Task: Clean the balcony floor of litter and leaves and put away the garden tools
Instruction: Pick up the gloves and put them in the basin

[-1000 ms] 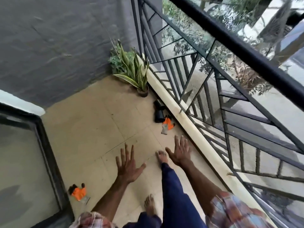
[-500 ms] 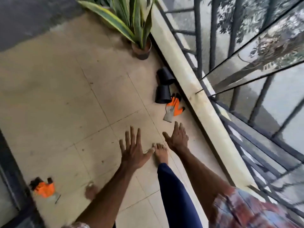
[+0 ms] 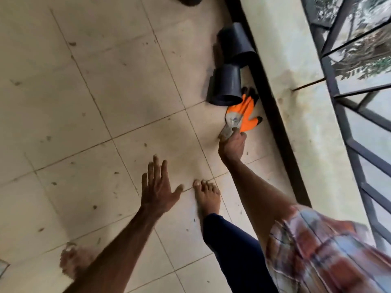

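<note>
Reaching down at the right with the right hand, grip pinched on the grey cuff of an orange glove with black fingertips. Glove lying on the tiled floor, just beside the dark strip at the foot of the pale ledge, its fingers touching the rim of a black pot tipped on its side. Second black pot lying just beyond the first, against the ledge. Left hand hovering above the tiles, fingers spread, grip released and holding nothing. Bare foot planted between the two hands, dark blue trouser leg behind it. Small dark specks of litter scattered over the tiles. Metal railing rising beyond the ledge.
</note>
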